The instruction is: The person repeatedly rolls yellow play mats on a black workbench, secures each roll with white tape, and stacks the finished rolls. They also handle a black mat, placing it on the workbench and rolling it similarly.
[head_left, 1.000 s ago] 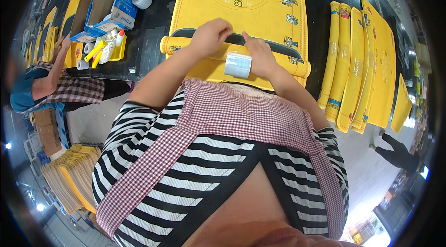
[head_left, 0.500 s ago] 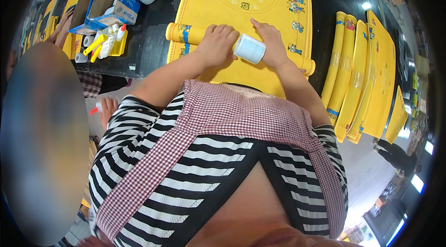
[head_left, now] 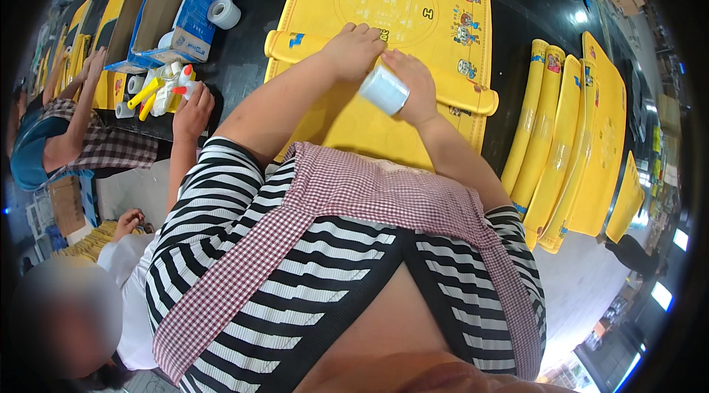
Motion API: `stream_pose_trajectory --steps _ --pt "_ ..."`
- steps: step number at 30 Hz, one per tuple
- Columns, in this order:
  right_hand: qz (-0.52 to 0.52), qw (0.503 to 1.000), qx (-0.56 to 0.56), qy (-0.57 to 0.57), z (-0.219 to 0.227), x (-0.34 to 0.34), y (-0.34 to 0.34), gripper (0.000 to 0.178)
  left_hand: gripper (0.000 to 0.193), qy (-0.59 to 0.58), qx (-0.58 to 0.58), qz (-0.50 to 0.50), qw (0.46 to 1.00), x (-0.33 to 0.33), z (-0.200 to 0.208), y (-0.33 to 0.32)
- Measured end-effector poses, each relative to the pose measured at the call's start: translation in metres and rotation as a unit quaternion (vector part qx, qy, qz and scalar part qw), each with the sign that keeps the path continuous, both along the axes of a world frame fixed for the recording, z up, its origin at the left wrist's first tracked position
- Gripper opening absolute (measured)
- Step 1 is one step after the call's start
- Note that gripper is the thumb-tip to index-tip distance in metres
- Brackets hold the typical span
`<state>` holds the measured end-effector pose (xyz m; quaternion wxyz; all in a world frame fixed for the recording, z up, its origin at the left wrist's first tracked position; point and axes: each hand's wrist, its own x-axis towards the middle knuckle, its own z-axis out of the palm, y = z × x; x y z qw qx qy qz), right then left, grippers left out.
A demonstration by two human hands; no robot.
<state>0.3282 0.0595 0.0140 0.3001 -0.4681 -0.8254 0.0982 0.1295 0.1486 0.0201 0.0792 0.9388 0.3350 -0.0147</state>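
A yellow printed mat (head_left: 325,5) lies in front of me, its near part curled into a roll (head_left: 461,96) that runs crosswise. Over the middle of this roll my left hand (head_left: 354,51) is bent, fingers curled onto its far side. Close beside it, my right hand (head_left: 415,86) has its fingers together, pointing at the left fingertips. A wide roll of clear tape (head_left: 384,90) sits at the thumb side of that hand, above the mat. My right thumb is hidden by the tape.
Rolled and flat yellow mats (head_left: 546,134) lie on the right. At the left stand a blue carton (head_left: 199,12), a loose tape roll (head_left: 224,13) and yellow-handled tools (head_left: 151,90). A co-worker's hand (head_left: 193,108) holds a red-and-white bottle there; another person works farther left.
My hands have pushed the mat's roll slightly away from me, and the tape has tilted with my right hand. The co-worker's hand has moved up to the tools on the table.
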Motion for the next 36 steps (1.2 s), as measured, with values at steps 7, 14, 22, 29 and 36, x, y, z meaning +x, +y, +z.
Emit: stream_pose_trajectory --steps 7,14,22,29,36 --pt "-0.112 0.936 -0.266 0.202 -0.014 0.038 0.114 0.027 0.070 -0.208 0.156 0.012 0.965 -0.010 -0.017 0.012" --pt "0.011 1.000 -0.002 0.013 0.027 0.025 0.060 0.033 0.071 -0.152 0.105 0.010 0.983 -0.010 -0.013 0.029" --pt "0.066 0.995 -0.029 0.073 -0.008 0.028 -0.057 0.051 0.055 -0.057 -0.159 0.096 0.981 -0.013 0.018 -0.025" --pt "-0.031 0.992 -0.119 0.020 0.013 0.023 0.075 0.048 0.022 -0.248 0.077 0.166 0.951 0.006 0.010 0.028" --pt "-0.054 0.979 -0.080 0.179 -0.021 0.062 0.192 0.055 0.066 -0.167 0.143 0.132 0.967 0.030 -0.026 0.003"
